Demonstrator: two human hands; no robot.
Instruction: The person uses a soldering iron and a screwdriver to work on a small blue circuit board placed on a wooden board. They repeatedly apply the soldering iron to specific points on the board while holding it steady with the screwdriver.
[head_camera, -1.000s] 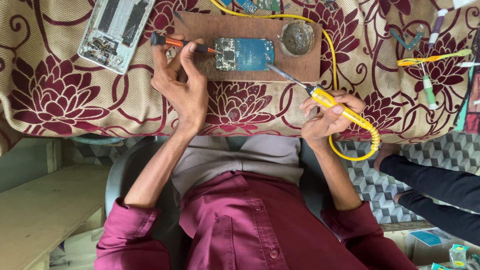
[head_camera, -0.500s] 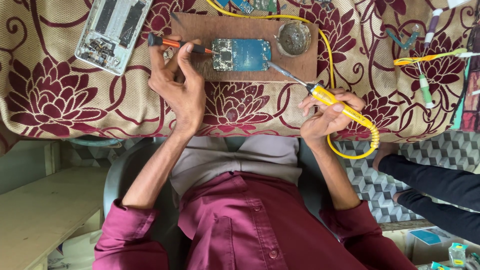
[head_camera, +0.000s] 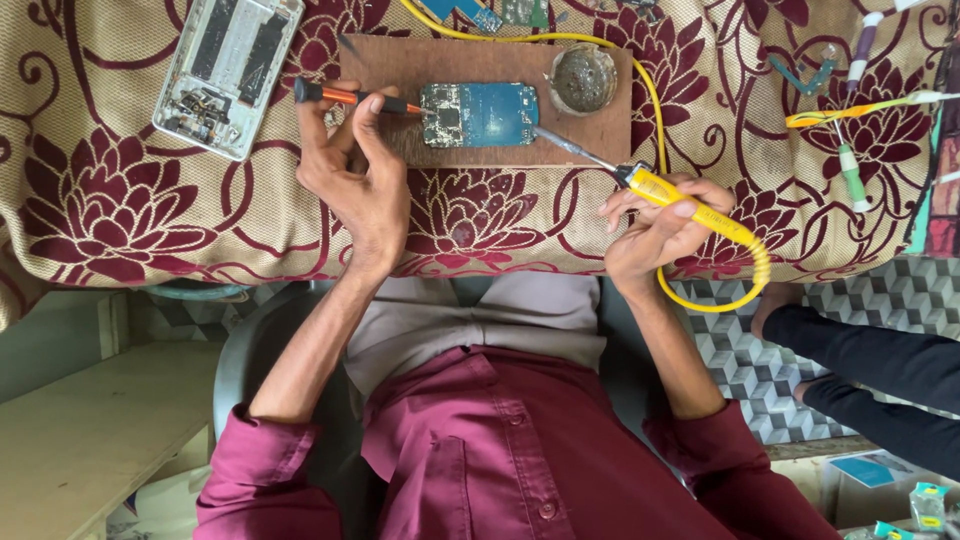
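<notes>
Our left hand (head_camera: 362, 190) pinches an orange-handled tool (head_camera: 350, 97), tip on the left edge of the blue circuit board (head_camera: 480, 114). Our right hand (head_camera: 665, 215) grips the yellow soldering iron (head_camera: 640, 182), tip at the board's right edge. The board lies on a brown wooden block (head_camera: 470, 70) near the desk's far edge. We judge the soldering mid-way: board bare, the opened phone frame (head_camera: 228, 65) apart, reassembly left.

1. Soft, even daylight covers the cloth (head_camera: 120, 200); nothing glares.
2. Short, faint shadows sit under the left hand (head_camera: 355, 170) and along the board (head_camera: 480, 155) edge.
3. Focus holds sharp at centre.
4. The lower corners look dimmer and slightly soft.
</notes>
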